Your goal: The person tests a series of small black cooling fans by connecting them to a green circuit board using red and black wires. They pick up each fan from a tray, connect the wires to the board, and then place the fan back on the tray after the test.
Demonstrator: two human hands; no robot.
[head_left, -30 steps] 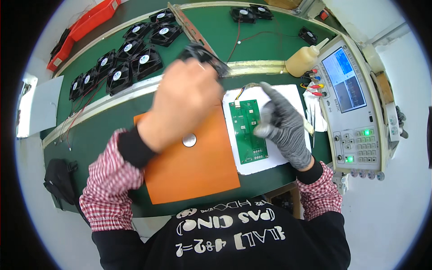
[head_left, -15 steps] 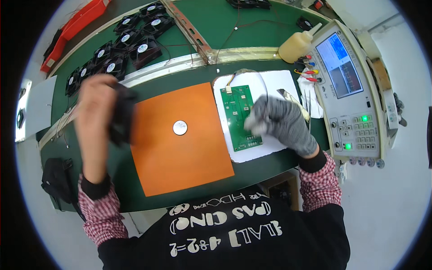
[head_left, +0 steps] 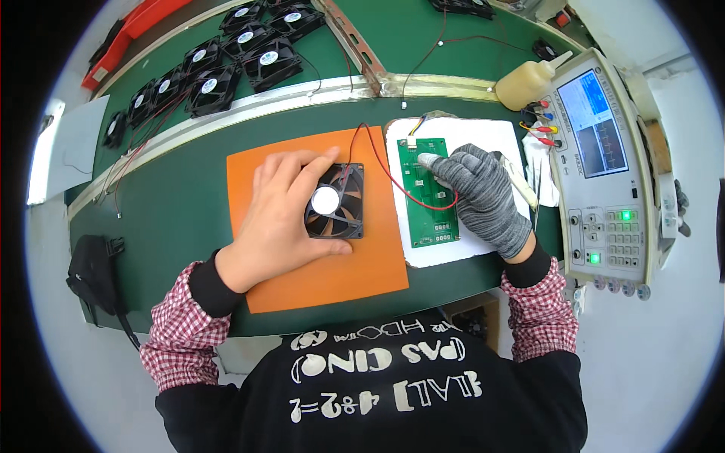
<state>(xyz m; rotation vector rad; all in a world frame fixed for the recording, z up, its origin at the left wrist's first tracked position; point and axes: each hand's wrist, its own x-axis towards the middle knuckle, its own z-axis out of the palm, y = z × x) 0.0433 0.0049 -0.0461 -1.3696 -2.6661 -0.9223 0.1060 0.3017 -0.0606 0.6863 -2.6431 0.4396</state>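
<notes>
Head view, looking down, with 12 o'clock pointing away from us: a black square cooling fan point(head_left: 337, 202) lies on an orange sheet point(head_left: 370, 264), near the centre of a dark green surface point(head_left: 166, 249). Our bare left hand point(head_left: 276, 204) comes in from 8 o'clock, its fingers gripping the fan's frame from the 9 o'clock side, thumb at the near edge. Our gloved right hand point(head_left: 483, 192) bends over a green circuit board point(head_left: 423, 220) on a white pad point(head_left: 483, 132) at 3 o'clock. Its fingers are curled, and the fan's red lead point(head_left: 396, 185) runs up to them; whether they pinch it, we cannot tell

As far as we can judge, the fan is in place and its lead already reaches across to the board; any join between the two is hidden, so that part may be unfinished. More fans point(head_left: 273, 58) sit apart at 11 o'clock

The fan's round label point(head_left: 325, 200) faces up. The frame looks square, so we find no long axis; its uncovered side runs roughly 12 to 6. The lead loops out past 12 o'clock, then sweeps towards 4
</notes>
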